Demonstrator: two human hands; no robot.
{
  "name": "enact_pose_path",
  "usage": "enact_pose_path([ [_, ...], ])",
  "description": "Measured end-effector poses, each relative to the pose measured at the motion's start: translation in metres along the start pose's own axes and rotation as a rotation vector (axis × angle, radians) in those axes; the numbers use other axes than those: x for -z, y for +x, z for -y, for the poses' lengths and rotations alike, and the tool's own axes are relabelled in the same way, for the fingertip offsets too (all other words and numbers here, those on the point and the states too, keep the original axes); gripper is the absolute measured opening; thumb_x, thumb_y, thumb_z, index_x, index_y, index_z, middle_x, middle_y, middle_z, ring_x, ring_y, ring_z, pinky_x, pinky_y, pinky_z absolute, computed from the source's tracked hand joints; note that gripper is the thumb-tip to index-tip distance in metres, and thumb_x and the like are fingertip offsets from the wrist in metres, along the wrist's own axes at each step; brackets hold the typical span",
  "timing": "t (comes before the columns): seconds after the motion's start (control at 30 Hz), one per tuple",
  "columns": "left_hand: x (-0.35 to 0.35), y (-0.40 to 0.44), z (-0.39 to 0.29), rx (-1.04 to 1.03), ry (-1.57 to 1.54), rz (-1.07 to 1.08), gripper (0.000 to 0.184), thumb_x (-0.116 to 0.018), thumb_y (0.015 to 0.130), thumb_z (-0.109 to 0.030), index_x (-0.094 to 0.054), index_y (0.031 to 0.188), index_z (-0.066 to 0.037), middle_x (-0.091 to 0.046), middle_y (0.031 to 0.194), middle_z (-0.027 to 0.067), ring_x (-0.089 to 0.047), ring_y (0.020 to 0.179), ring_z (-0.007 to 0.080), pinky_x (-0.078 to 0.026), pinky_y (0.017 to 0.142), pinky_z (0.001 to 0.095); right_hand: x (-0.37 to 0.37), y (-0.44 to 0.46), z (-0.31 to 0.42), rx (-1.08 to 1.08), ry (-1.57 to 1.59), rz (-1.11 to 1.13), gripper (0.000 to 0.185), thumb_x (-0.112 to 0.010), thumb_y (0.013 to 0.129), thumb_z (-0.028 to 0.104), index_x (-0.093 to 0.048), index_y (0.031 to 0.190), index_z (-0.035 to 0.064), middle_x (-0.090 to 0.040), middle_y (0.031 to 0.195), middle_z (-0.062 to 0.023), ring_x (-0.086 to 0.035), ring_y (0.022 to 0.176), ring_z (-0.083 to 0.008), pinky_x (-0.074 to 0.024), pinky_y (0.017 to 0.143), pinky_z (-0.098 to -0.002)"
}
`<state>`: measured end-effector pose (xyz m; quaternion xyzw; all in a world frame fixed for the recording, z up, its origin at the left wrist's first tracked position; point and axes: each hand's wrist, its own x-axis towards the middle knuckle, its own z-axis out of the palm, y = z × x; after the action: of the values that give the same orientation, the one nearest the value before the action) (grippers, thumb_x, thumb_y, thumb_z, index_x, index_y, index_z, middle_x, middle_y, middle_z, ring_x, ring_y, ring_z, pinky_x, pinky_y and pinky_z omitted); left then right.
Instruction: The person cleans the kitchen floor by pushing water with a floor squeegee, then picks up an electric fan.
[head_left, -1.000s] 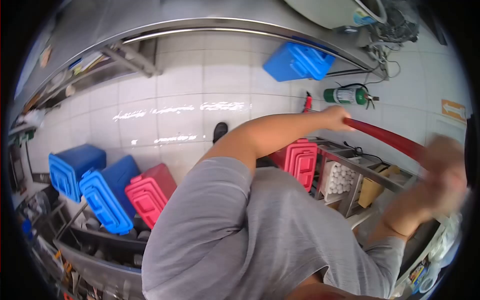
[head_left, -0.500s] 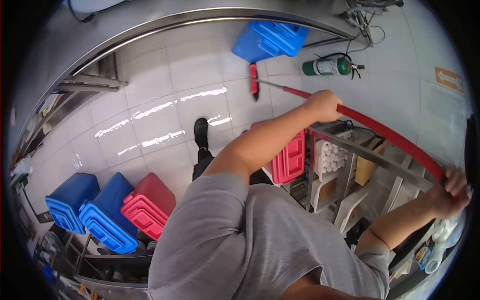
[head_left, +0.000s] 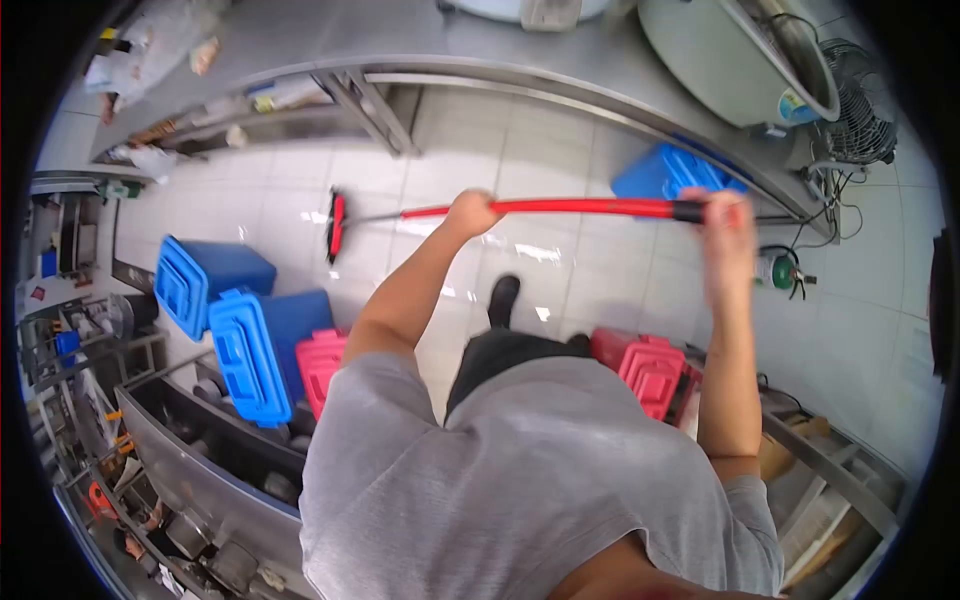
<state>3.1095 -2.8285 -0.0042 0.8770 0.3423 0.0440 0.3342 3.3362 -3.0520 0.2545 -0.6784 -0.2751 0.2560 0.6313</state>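
A long broom with a red handle (head_left: 590,207) stretches sideways in front of me. My left hand (head_left: 475,213) is wrapped round the lower handle. At the upper end, by a black section, my right hand (head_left: 722,218) grips the handle; it is slightly blurred. The red broom head (head_left: 336,227), dark along its edge, is at the floor on the left. White tiles (head_left: 450,150) lie under the broom.
Blue lidded bins (head_left: 258,345) and red lidded bins (head_left: 640,365) stand on both sides of me. A steel table (head_left: 480,60) runs along the far side, with another blue bin (head_left: 665,172) beneath it. A green cylinder (head_left: 778,270) lies at right, near cables.
The broom head has swept from the far side of the floor to the left. Both hands moved with the handle, which now lies nearly level across the view. My view has turned left.
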Motion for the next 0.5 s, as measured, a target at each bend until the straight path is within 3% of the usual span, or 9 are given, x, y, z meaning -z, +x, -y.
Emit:
enact_pose_path([
  [0.07,0.031,-0.003,0.03,0.052,-0.005,-0.034,0.026,-0.066,0.073,-0.033,-0.069,0.076,-0.007,-0.063,0.072,0.018,-0.061,0.073,0.0357,-0.048,0.068,0.0429,0.009,-0.02,-0.035,-0.092,-0.186,0.025,0.029,-0.062,0.087,0.027,-0.055,0.108,0.0084,-0.06,0.102,-0.0064,-0.055,0.094,-0.0155,-0.0454,0.083,-0.0307],
  [0.13,0.067,0.01,0.015,0.121,-0.044,-0.021,0.027,-0.068,0.074,-0.033,-0.069,0.076,-0.006,-0.063,0.072,0.0172,-0.061,0.074,0.0349,-0.048,0.069,0.0424,0.048,-0.034,-0.083,-0.305,-0.17,0.109,0.038,-0.065,0.085,0.028,-0.054,0.115,0.007,-0.06,0.102,-0.0037,-0.055,0.092,-0.0145,-0.0453,0.081,-0.0287],
  [0.2,0.104,0.014,-0.021,0.202,-0.077,0.018,0.026,-0.07,0.073,-0.031,-0.068,0.077,-0.005,-0.064,0.074,0.0166,-0.061,0.074,0.0345,-0.048,0.069,0.042,0.098,-0.063,-0.155,-0.605,-0.321,0.114,0.032,-0.061,0.085,0.028,-0.055,0.109,0.0077,-0.06,0.098,-0.0034,-0.054,0.097,-0.0136,-0.044,0.08,-0.0297],
  [0.23,0.108,0.019,-0.03,0.135,-0.062,-0.005,0.027,-0.07,0.073,-0.031,-0.068,0.077,-0.004,-0.064,0.074,0.0168,-0.061,0.073,0.0348,-0.048,0.069,0.0418,0.123,-0.083,-0.196,-0.645,-0.614,0.189,0.026,-0.058,0.086,0.027,-0.057,0.103,0.0072,-0.062,0.089,-0.0059,-0.057,0.085,-0.0171,-0.0457,0.071,-0.0319],
  [0.27,0.108,0.027,-0.043,0.065,-0.044,-0.028,0.028,-0.071,0.073,-0.032,-0.068,0.077,-0.004,-0.064,0.074,0.0171,-0.061,0.072,0.0351,-0.048,0.068,0.0416,0.15,-0.106,-0.237,-0.41,-0.852,0.48,0.024,-0.057,0.086,0.027,-0.059,0.097,0.0066,-0.063,0.087,-0.0085,-0.058,0.081,-0.0207,-0.0472,0.069,-0.0344],
  [0.3,0.107,0.035,-0.059,-0.011,-0.023,-0.042,0.029,-0.071,0.073,-0.032,-0.067,0.077,-0.003,-0.064,0.073,0.0173,-0.061,0.071,0.0354,-0.048,0.068,0.0414,0.177,-0.129,-0.277,-0.037,-1.159,0.714,0.023,-0.056,0.086,0.027,-0.062,0.091,0.006,-0.063,0.084,-0.0111,-0.06,0.077,-0.0243,-0.0487,0.067,-0.0368],
  [0.33,0.114,0.036,-0.09,0.071,0.017,0.045,0.03,-0.07,0.074,-0.032,-0.066,0.072,-0.003,-0.065,0.082,0.0145,-0.061,0.08,0.031,-0.048,0.072,0.0389,0.203,-0.151,-0.317,0.355,-1.35,0.811,0.024,-0.054,0.086,0.028,-0.064,0.086,0.0055,-0.064,0.082,-0.0137,-0.062,0.072,-0.0279,-0.0502,0.065,-0.0393],
  [0.43,0.082,0.073,-0.124,-0.312,0.105,0.099,0.027,-0.073,0.069,-0.031,-0.07,0.078,-0.005,-0.061,0.108,0.0151,-0.054,0.105,0.0328,-0.043,0.089,0.0386,0.208,-0.191,-0.341,-0.146,-1.251,0.79,0.024,-0.055,0.083,0.028,-0.066,0.077,0.0077,-0.064,0.074,-0.0123,-0.064,0.069,-0.0265,-0.0515,0.066,-0.0381],
  [0.5,0.059,0.102,-0.139,-0.448,0.111,0.049,0.021,-0.072,0.067,-0.025,-0.071,0.079,-0.007,-0.052,0.123,0.0134,-0.041,0.12,0.0336,-0.034,0.1,0.0403,0.207,-0.2,-0.376,-0.441,-1.209,0.814,0.023,-0.057,0.081,0.03,-0.068,0.08,0.0094,-0.065,0.076,-0.011,-0.064,0.07,-0.026,-0.0517,0.067,-0.0381],
])
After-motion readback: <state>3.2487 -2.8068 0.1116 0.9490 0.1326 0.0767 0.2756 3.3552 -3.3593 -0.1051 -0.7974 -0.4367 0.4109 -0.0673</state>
